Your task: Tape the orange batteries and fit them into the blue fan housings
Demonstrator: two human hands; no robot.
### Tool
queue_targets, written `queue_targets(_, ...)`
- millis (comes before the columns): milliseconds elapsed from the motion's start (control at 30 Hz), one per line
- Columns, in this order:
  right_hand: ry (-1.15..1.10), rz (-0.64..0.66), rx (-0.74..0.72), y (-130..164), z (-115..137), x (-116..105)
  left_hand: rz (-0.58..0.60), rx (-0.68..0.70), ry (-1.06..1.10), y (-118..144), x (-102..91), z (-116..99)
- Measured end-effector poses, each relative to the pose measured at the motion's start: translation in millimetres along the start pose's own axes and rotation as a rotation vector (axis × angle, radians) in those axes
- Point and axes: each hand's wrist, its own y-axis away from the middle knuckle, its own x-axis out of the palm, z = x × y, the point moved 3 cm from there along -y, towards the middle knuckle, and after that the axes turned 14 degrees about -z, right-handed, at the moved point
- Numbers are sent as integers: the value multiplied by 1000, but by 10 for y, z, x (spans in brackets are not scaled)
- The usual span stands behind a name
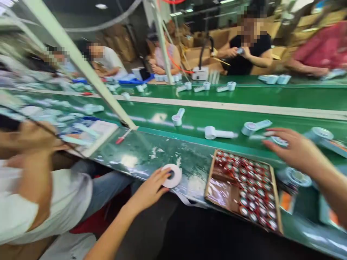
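Observation:
At the front edge of the bench, my left hand (153,187) has its fingers and thumb closed on the near side of a roll of white tape (176,176). A loose strip of tape hangs below the edge. My right hand (296,150) reaches over the green belt, its fingers curled round a pale-blue part with a round head (280,141); its handle end is blurred. Left of that hand lies a similar round-headed part with a handle (249,128). Below and between my hands sits a cardboard tray (221,195) holding many small round components with red wires.
A green conveyor belt (151,115) carries several more pale-blue parts. A slanted metal post (81,65) meets the bench at left, near a red-handled screwdriver (120,139). A co-worker (35,180) sits close on my left; others work across the belt. More parts (296,177) crowd the right.

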Motion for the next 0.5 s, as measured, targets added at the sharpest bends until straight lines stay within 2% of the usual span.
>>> queue_targets(33,-83,80,21,153,132,-112,-30,20,-15,-20,12,2)
queue_targets(100,-312,235,174,394,559,-191,-146,51,-16,-136,-25,-134)
queue_targets(200,-626,605,370,734,1349,-88,-325,141,62,-337,-182,-545)
queue_targets(300,-866,952,456,1091,1899,-26,-358,267,159,-477,-281,-847)
queue_targets(367,-909,1070,388,1265,2051,-40,-363,325,205,-529,-290,-893)
queue_targets(433,-791,1085,173,1331,2061,-64,-365,332,235,-542,-262,-857)
queue_targets(500,-627,1079,-28,1277,1968,-61,-377,286,260,-512,-217,-807)
